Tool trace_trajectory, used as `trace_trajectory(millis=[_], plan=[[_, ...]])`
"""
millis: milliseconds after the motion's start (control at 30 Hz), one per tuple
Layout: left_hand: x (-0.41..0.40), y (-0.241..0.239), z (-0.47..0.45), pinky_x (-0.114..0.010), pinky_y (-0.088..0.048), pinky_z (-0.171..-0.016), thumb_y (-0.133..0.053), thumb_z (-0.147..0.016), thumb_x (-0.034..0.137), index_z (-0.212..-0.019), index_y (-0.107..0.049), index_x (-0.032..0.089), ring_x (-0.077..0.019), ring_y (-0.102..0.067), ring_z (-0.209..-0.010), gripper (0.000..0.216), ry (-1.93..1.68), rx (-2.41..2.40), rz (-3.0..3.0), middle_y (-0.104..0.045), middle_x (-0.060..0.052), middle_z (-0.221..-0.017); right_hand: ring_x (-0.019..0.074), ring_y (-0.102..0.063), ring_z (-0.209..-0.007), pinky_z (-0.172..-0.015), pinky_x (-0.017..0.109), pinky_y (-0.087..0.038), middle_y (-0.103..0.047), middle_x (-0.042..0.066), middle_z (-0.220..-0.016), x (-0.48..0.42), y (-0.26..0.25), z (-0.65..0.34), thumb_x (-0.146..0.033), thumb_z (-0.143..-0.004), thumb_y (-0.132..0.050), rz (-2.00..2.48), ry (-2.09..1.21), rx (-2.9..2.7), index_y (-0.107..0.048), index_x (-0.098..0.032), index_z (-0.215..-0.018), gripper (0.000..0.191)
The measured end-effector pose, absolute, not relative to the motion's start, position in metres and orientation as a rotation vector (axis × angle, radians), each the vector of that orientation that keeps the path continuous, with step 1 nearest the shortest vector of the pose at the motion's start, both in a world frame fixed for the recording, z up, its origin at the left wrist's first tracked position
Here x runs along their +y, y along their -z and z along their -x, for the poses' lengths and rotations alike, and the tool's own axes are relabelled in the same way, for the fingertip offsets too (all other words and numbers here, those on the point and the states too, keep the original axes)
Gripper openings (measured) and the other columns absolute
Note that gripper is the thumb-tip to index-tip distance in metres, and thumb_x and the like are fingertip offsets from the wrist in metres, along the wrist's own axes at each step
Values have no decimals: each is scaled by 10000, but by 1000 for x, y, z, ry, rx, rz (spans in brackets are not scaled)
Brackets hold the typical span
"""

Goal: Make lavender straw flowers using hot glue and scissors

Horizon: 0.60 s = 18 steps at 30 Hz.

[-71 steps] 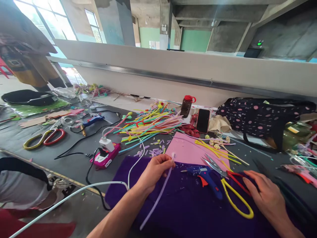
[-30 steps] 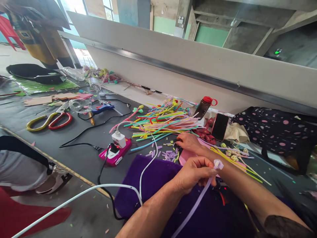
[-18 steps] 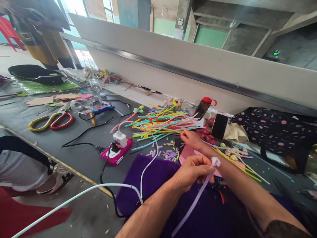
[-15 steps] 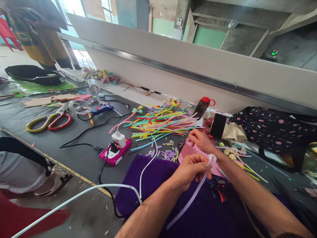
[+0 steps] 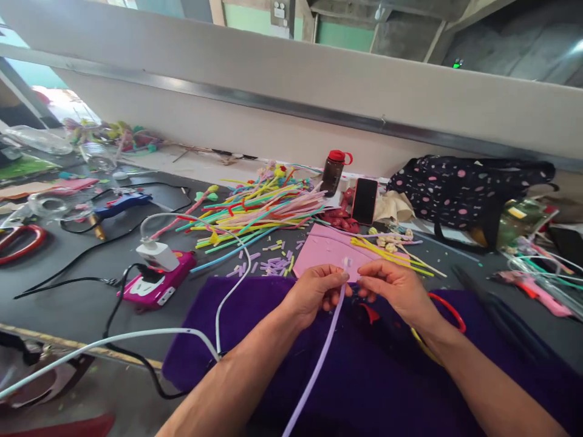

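Your left hand (image 5: 319, 290) pinches one purple stick (image 5: 325, 349) near its top, over the dark cloth (image 5: 195, 352); the pale tip (image 5: 347, 262) points up and away from you, and the long part slants down to the left. Your right hand (image 5: 392, 285) is just beside it, fingers curled, maybe holding something; I can't tell. Beyond are one pink sheet (image 5: 332, 249), one bottle (image 5: 332, 176), one phone (image 5: 365, 201).

2 hnds (image 5: 315, 291) | 1 held strip (image 5: 328, 340) | 2 scissors (image 5: 42, 235) | 1 red-cap btl (image 5: 333, 175) | 1 bag (image 5: 439, 197)
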<state>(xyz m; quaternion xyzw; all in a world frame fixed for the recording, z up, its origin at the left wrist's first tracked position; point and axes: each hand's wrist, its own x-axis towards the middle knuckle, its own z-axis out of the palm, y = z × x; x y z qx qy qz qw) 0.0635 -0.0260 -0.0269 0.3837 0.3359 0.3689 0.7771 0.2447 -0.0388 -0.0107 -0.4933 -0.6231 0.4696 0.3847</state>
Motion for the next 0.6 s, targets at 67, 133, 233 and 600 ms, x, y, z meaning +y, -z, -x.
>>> trace_trajectory(millis=[67,133,233,600], plan=[[-27,28,-65,-145,-246,-318,-647,-684,353,-644,-575,126,-23,-409,-350,241,-771,722,-815,-589,6,-550,137,-603,-588,-520,241,-478,-624,4,-666,-44,12,-244,-315,-749,-613,1262,-1168,-1617,-614,-168,-828,167],[-27,29,-66,-137,-258,-316,-645,-691,346,-657,-577,123,-21,-418,-352,235,-748,713,-812,-600,0,-568,126,-577,-586,-531,232,-460,-612,-3,-663,-48,12,-243,-294,-758,-603,1264,-1067,-1678,-618,-175,-773,122],[-27,31,-68,-127,-273,-315,-650,-691,330,-687,-575,124,-26,-446,-372,219,-738,708,-820,-620,-15,-609,125,-542,-619,-565,228,-433,-592,-8,-678,-52,11,-241,-264,-780,-574,1274,-867,-1760,-611,-185,-741,95],[-30,30,-70,-129,-291,-324,-666,-673,374,-681,-573,125,-32,-450,-391,266,-793,763,-919,-624,-23,-628,129,-530,-572,-531,227,-428,-601,-6,-650,-49,16,-235,-278,-797,-537,1289,-767,-1813,-616,-193,-759,123]])
